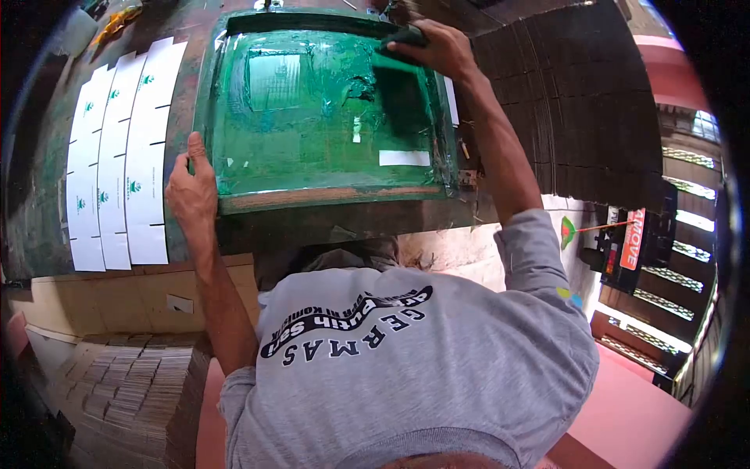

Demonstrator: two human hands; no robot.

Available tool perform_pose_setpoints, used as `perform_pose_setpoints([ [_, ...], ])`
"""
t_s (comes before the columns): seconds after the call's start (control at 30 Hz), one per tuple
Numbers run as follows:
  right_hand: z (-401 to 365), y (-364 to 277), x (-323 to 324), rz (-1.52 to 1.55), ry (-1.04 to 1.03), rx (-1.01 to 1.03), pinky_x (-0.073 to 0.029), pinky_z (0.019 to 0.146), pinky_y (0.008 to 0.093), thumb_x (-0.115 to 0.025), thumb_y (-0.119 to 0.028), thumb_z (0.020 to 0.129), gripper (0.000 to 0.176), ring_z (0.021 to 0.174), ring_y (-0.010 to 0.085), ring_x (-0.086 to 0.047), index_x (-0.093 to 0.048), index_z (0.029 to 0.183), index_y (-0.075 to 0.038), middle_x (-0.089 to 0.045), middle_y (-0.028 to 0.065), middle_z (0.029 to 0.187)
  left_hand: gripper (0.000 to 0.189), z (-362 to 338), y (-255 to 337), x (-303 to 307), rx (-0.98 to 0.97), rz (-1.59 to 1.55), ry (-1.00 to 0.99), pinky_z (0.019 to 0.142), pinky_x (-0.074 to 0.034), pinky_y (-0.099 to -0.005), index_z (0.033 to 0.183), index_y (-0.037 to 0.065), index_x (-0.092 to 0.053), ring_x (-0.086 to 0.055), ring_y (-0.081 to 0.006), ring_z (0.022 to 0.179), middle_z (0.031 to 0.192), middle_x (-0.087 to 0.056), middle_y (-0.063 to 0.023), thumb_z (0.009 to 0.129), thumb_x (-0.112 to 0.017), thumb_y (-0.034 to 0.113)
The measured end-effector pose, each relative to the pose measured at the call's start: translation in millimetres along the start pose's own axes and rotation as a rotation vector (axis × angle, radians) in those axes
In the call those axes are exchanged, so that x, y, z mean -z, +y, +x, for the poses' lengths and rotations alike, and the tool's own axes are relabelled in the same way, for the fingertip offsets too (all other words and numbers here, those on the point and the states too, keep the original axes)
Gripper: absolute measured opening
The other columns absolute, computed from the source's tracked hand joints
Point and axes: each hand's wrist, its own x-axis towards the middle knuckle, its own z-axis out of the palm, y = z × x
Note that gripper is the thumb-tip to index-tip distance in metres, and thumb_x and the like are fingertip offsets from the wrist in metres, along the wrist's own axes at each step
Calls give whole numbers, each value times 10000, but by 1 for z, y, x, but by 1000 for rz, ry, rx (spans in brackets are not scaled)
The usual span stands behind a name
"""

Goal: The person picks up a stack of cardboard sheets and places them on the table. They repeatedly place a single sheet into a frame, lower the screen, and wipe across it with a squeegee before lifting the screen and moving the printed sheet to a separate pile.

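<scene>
A screen-printing frame (328, 198) with green, ink-smeared mesh lies on the dark table before me. My left hand (193, 184) grips its left side near the front corner, thumb up along the edge and fingers curled. At the far right corner, my right hand (441, 48) is closed on a dark, ink-stained piece that looks like a squeegee (408, 36); its full shape is hidden. A pale rectangular window (275, 80) shows in the mesh at the upper left. One white strip (405, 158) shows at the lower right of the screen.
Overlapping white printed card sheets (117, 156) with green logos lie left of the frame. Dark corrugated sheets (570, 102) stand on the right. Stacked cardboard (133, 391) sits below the table at left. A black machine or box with a red label (633, 238) is at right.
</scene>
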Motion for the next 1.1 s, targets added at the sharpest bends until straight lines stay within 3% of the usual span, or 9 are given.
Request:
perform_pose_setpoints([
  [0.1, 13, 15, -31, -154, 186, 162, -529, 641, 400, -722, -578, 793, 487, 731, 293, -664, -625, 818, -102, -645, 78, 780, 797, -1, 0, 0, 17, -21, -16, 880, -464, -524, 1084, 12, -683, -611, -478, 1022, 1007, -668, -302, 925, -364, 725],
  [0.4, -84, -67, -2, -146, 106, 106, -544, 547, 335, -778, -499, 774, 430, 674, 184, -663, -609, 798, -104, -621, 41, 738, 750, -3, 7, 4, 39, -46, -36, 853, -466, -520, 1043, 25, -689, -608, -484, 998, 992, -664, -304, 931, -388, 703],
  [0.47, -89, -69, 6, -108, 77, 79, -548, 563, 342, -778, -496, 775, 424, 669, 206, -664, -632, 800, -99, -640, 52, 745, 758, -2, 4, 2, 7, -50, -13, 853, -465, -525, 1040, 23, -690, -607, -487, 1002, 995, -662, -308, 931, -381, 706],
  [0.6, -36, -70, 14, 95, -124, -61, -561, 635, 359, -768, -513, 782, 404, 730, 228, -694, -720, 896, -128, -702, 61, 804, 784, 3, -1, 0, -2, -11, -14, 852, -465, -542, 1022, 12, -694, -605, -500, 1002, 988, -660, -317, 927, -361, 716],
  [0.67, 6, -87, -7, 491, -98, -231, -562, 667, 359, -741, -577, 782, 452, 764, 219, -707, -741, 965, -163, -724, 62, 840, 792, -1, 3, 3, -6, -39, -8, 842, -480, -543, 1014, 5, -694, -612, -510, 974, 952, -657, -329, 923, -365, 719],
  [0.77, 69, -133, -33, 169, -14, -96, -564, 676, 344, -705, -607, 804, 494, 747, 210, -720, -753, 1031, -172, -737, 69, 860, 779, -5, 2, 3, -19, -71, 59, 831, -486, -543, 1013, 13, -701, -623, -499, 960, 945, -657, -330, 925, -371, 713],
  [0.87, 106, -163, -64, -71, 110, 106, -545, 668, 440, -663, -646, 798, 525, 726, 316, -689, -730, 892, -133, -706, 97, 795, 769, -2, -2, 2, -28, -74, 94, 813, -497, -535, 1009, 14, -707, -638, -482, 944, 940, -665, -319, 924, -387, 708],
  [0.9, 105, -167, -78, -100, 216, 184, -533, 620, 443, -727, -518, 771, 422, 739, 315, -655, -608, 801, -114, -629, 88, 786, 762, -2, -2, 2, -23, -96, 65, 803, -500, -532, 1003, 11, -708, -643, -476, 935, 934, -670, -310, 927, -392, 701],
  [1.1, 25, -210, -92, -240, 347, 232, -523, 562, 380, -727, -441, 767, 362, 725, 263, -620, -572, 809, -116, -581, 68, 822, 744, -4, -3, 2, -44, -145, 31, 780, -497, -532, 986, -19, -695, -649, -465, 896, 911, -676, -291, 946, -404, 665],
])
